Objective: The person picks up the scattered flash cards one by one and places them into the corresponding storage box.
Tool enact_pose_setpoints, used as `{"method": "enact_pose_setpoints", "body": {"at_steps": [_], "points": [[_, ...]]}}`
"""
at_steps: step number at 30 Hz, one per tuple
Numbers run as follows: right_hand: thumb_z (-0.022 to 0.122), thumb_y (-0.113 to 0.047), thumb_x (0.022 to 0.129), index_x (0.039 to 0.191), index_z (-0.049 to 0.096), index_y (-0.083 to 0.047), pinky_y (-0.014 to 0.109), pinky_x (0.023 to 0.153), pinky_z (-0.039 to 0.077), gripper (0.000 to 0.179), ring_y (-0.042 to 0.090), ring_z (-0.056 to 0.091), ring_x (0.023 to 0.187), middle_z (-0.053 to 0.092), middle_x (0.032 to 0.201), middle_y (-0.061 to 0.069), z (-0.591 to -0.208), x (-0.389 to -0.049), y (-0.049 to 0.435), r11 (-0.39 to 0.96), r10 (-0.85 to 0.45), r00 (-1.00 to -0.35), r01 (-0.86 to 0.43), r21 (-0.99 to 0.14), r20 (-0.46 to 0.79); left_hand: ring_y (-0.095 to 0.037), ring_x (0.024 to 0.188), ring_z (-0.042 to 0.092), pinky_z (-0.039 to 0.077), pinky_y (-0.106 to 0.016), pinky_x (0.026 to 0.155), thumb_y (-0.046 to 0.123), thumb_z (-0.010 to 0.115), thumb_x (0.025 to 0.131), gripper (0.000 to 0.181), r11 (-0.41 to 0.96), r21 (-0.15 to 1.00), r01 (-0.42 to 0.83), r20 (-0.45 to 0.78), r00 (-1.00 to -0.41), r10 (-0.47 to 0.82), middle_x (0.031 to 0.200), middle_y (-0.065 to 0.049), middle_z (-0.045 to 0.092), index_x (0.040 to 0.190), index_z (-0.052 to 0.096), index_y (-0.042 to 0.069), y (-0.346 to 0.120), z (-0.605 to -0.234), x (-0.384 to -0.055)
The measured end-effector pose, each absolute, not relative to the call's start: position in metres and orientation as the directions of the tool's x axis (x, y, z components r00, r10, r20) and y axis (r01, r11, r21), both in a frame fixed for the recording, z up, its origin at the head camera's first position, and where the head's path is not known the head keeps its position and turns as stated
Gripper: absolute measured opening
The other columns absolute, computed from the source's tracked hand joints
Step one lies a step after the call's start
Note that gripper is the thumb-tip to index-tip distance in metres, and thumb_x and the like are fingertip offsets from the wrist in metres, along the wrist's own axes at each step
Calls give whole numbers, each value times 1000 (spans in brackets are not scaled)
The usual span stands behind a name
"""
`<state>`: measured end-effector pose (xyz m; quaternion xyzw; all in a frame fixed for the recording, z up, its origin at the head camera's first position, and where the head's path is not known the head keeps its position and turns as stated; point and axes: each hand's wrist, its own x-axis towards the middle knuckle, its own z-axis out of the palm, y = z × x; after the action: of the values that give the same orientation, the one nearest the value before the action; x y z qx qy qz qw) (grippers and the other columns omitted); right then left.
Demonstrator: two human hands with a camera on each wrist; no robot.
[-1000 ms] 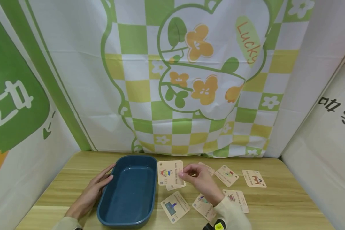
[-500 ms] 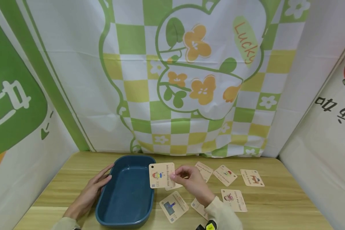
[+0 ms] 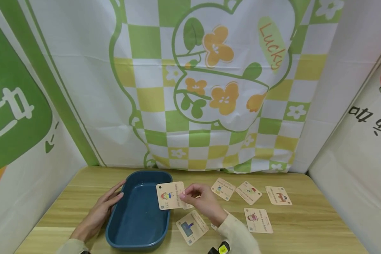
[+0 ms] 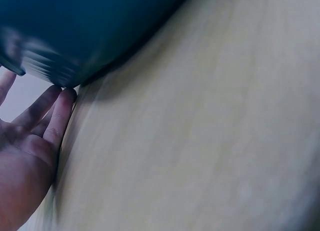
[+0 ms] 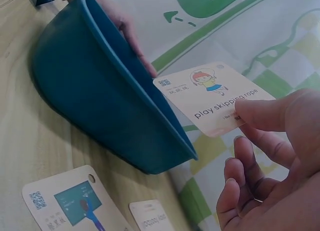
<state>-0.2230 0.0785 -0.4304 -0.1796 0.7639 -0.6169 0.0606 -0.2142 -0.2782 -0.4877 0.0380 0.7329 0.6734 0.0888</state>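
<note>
R hand (image 3: 203,201), thumb and fingertips pinching one edge, holds the rope card (image 3: 167,195) aloft over the R rim of a blue tub (image 3: 139,215), approx. half the card above the opening, its pic and QR code facing up. Close-up from the R wrist shows a girl w/ a rope, red hair, blue skirt, and the words "play skipping rope"; the other fingers are curled below, off the card. Whether card and rim touch, can't tell.

L hand (image 3: 101,210), fingers nearly straight, rests on the tub's L side w/ thumb by the rim, not clenched; the L wrist view is blurred.

R of the tub, on a wood-grain table (image 3: 304,236): the board card (image 3: 192,227), w/ a blue-green chalkboard pic, lies nearest; a half-hidden card (image 3: 187,206) peeks out beneath the held one. Farther R, a tilted card (image 3: 223,189) sits just beside a second tilted card (image 3: 248,193), w/ a far-R card (image 3: 278,195) apart and a lower card (image 3: 258,220) nearer the person, by the R sleeve (image 3: 241,234).

Bkgd: green-and-yellow checked cloth (image 3: 190,141) marked "Lucky."
</note>
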Motion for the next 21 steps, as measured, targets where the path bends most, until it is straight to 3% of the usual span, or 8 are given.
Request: {"method": "enact_pose_setpoints", "body": {"at_steps": [6, 14, 21], "points": [[74, -11, 94, 94, 72, -1, 24, 66, 45, 10, 16, 54, 75, 63, 81, 0, -437, -226, 71, 189, -357, -927, -192, -963, 115, -35, 143, 29, 43, -18, 94, 37, 44, 110, 63, 102, 993, -59, -77, -979, 186, 164, -24, 17, 164, 18, 19, -279, -488, -215], [76, -9, 92, 92, 72, -1, 22, 62, 41, 9, 16, 51, 73, 60, 78, 0, -442, -225, 63, 229, -360, -930, -169, -959, 78, -23, 139, 37, 44, -18, 95, 36, 45, 110, 63, 97, 994, -45, -63, -981, 186, 165, -22, 16, 164, 20, 19, -279, -488, -216], [78, -11, 90, 90, 74, -2, 21, 61, 41, 10, 13, 51, 71, 59, 77, -1, -445, -223, 59, 250, -370, -925, -194, -949, 92, -38, 144, 26, 44, -18, 94, 36, 45, 110, 63, 92, 994, -59, -74, -982, 174, 165, -23, 16, 164, 19, 18, -278, -489, -215]]}}
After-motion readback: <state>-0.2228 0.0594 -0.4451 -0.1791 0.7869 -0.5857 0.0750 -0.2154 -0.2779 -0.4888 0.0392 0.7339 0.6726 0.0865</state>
